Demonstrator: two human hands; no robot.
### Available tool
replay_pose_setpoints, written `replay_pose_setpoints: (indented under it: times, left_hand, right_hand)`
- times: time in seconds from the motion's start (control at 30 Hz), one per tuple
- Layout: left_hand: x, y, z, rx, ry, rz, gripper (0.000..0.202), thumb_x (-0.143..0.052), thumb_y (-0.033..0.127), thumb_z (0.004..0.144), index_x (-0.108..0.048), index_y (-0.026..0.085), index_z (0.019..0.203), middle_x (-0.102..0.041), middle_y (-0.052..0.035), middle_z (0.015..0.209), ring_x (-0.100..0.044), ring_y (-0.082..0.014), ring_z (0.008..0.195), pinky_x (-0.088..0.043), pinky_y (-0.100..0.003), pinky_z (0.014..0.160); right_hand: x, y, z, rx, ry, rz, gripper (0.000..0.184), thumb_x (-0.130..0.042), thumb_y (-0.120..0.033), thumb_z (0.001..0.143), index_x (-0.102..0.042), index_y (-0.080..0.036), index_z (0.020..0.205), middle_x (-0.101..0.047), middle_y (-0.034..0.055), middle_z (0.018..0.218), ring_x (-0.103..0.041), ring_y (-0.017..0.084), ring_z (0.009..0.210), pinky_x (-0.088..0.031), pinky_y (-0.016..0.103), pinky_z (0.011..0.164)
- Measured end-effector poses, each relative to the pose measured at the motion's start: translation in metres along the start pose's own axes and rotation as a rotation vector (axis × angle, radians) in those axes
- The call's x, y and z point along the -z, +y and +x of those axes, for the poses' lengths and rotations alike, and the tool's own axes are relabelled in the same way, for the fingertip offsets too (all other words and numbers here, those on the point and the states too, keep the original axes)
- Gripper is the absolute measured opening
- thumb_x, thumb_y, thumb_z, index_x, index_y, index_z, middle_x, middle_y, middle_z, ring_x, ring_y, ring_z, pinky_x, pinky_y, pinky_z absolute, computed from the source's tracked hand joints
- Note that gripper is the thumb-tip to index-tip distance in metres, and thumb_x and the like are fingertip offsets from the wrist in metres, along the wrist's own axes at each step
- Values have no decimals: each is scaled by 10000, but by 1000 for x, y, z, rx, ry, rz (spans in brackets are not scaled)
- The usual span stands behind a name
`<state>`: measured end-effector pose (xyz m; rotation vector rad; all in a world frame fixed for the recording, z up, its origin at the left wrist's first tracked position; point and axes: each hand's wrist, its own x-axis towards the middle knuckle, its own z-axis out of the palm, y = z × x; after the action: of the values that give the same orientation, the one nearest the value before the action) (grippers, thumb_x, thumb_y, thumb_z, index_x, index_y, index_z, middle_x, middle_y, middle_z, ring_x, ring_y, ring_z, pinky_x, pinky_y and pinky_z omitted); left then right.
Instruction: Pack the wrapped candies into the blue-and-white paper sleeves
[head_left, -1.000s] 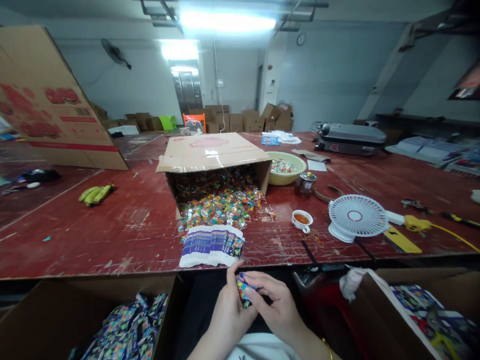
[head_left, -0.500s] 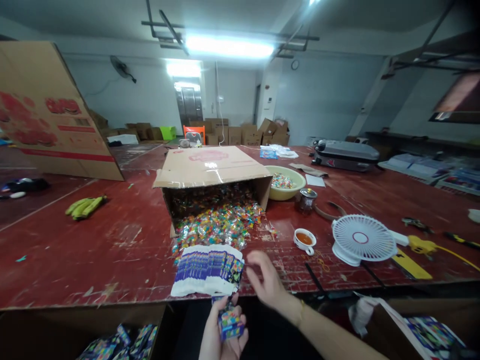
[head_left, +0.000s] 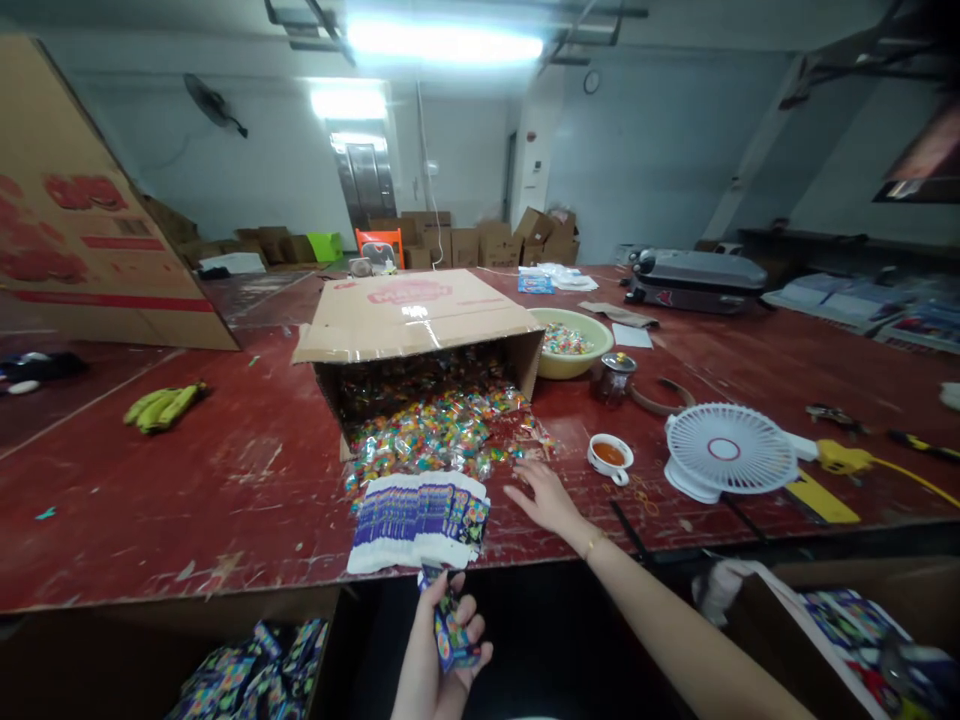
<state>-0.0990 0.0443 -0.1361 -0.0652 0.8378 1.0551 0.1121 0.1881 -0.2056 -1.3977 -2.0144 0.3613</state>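
My left hand is low in front of me, below the table's edge, with its fingers closed round a small colourful packet. My right hand is stretched out over the red table with fingers spread, beside the spill of colourful wrapped candies that pours from a cardboard box lying on its side. A fanned stack of purple-and-white flat packets lies at the table's near edge, just left of my right hand.
A bowl of candies, a glass jar, a cup of tea and a white fan stand to the right. Yellow gloves lie at left. Boxes of filled packets sit below the table edge.
My right hand let go of the packet and reached forward onto the table by the candies. My left hand kept the packet and stayed low.
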Motion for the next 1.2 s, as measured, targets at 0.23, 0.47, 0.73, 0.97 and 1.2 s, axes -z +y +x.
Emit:
replay_pose_setpoints:
  times: [0.23, 0.47, 0.73, 0.97, 1.2]
  left_hand:
    - [-18, -7, -11, -54, -113, 88, 223, -571, 382, 809, -506, 194, 911, -394, 84, 593, -400, -51, 449, -414, -195, 455]
    - [-14, -25, -10, -360, -77, 657, 463, -657, 474, 703, -466, 207, 1030, -407, 111, 552, -400, -55, 419, -500, -246, 528]
    - [-12, -24, -16, -563, -60, 1172, 465, -649, 437, 715, -471, 191, 1068, -510, 57, 619, -497, -124, 497, -430, -248, 516]
    - [-10, -28, -12, -867, -154, 1485, 441, -559, 279, 779, -434, 171, 1188, -532, -123, 1159, -503, -265, 1106, -389, -411, 946]
    - [-13, -28, -17, -856, -51, 1661, 478, -586, 278, 742, -461, 255, 1203, -665, -63, 958, -651, -282, 864, -474, -360, 756]
  right_hand:
    - [13, -40, -113, -279, 134, 673, 338, -713, -478, 707, -713, -221, 926, -644, 101, 1143, -507, 302, 1153, -285, 508, 1067]
    - [41, -65, -84, -570, 201, 1015, 442, -684, -535, 722, -667, -133, 906, -709, 121, 870, -691, 285, 818, -547, 453, 771]
    - [89, -114, -85, -632, 102, 1172, 435, -757, -469, 676, -685, -135, 946, -720, 87, 817, -688, 225, 761, -555, 353, 716]
    - [94, -120, -87, -517, 194, 978, 339, -731, -471, 704, -648, -151, 783, -690, 57, 711, -636, 186, 663, -515, 282, 577]
    - [83, -136, -83, -208, 124, 625, 229, -691, -402, 747, -680, -188, 667, -581, 66, 931, -566, 218, 874, -481, 330, 765]
